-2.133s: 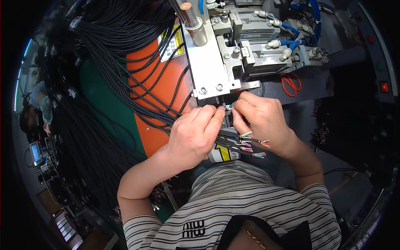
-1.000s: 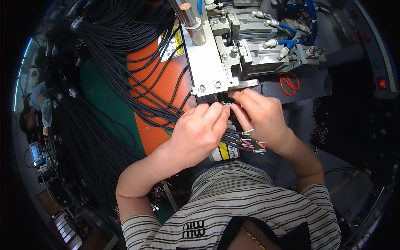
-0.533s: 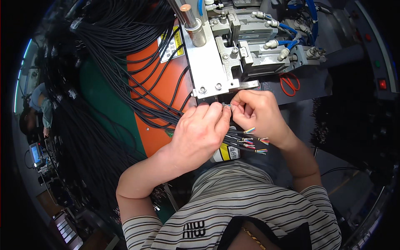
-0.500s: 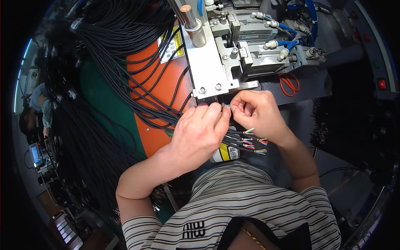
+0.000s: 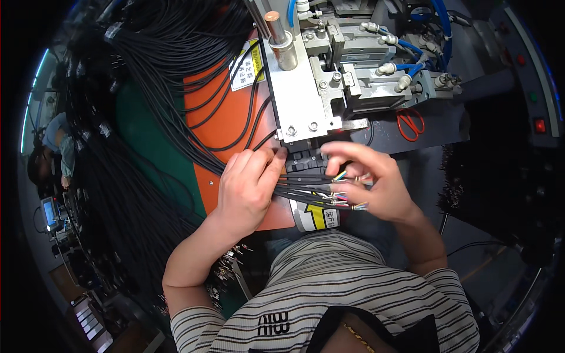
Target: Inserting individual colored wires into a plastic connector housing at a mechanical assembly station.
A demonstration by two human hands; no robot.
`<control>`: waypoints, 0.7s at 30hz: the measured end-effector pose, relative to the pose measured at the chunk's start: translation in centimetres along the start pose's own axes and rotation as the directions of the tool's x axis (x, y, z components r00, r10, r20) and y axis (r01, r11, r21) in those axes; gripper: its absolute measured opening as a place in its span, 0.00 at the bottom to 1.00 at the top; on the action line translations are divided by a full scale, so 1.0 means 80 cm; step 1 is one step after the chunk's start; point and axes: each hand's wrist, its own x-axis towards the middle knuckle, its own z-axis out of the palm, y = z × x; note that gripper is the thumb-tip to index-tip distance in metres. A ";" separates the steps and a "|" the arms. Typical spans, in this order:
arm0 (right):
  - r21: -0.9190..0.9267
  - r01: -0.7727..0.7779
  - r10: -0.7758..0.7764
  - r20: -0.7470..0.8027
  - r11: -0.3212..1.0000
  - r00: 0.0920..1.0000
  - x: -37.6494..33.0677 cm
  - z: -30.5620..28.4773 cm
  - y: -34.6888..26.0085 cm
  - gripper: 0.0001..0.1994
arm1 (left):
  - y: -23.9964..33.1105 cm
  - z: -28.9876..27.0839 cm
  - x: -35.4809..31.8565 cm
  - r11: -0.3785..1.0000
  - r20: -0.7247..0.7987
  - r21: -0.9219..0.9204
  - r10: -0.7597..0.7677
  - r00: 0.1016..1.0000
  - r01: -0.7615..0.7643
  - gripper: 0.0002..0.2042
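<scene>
Black cable mass (image 5: 147, 88) drapes across green mat (image 5: 141, 135) and orange pad (image 5: 226, 126), left of counter. Yellow-white label (image 5: 247, 65) sits upper edge of orange pad. Left hand (image 5: 247, 188), grip closed, pins cable bundle (image 5: 309, 187); bundle's long axis runs left-right, stripped coloured ends pointing right. Right hand (image 5: 371, 185), grip pinched on wire tips. Grey press machine (image 5: 306, 88) above; yellow arrow label (image 5: 321, 215) below bundle; red scissors (image 5: 409, 122) right.

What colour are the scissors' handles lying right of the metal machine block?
Red; the scissors show best in the head view.
</scene>
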 end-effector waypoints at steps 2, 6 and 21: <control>-0.151 0.500 -0.493 0.083 0.853 0.866 0.010 0.005 0.010 0.17 | 0.007 -0.002 0.004 0.994 0.003 -0.108 0.011 1.000 -0.010 0.18; 0.210 0.214 -0.198 -0.096 0.954 0.976 0.002 0.022 0.004 0.12 | 0.019 -0.008 0.016 0.957 0.022 -0.289 -0.027 0.999 0.032 0.15; 0.443 0.106 -0.044 -0.147 0.890 0.988 0.004 0.030 0.011 0.07 | 0.023 0.014 0.031 0.841 -0.114 -0.541 -0.083 0.990 0.008 0.13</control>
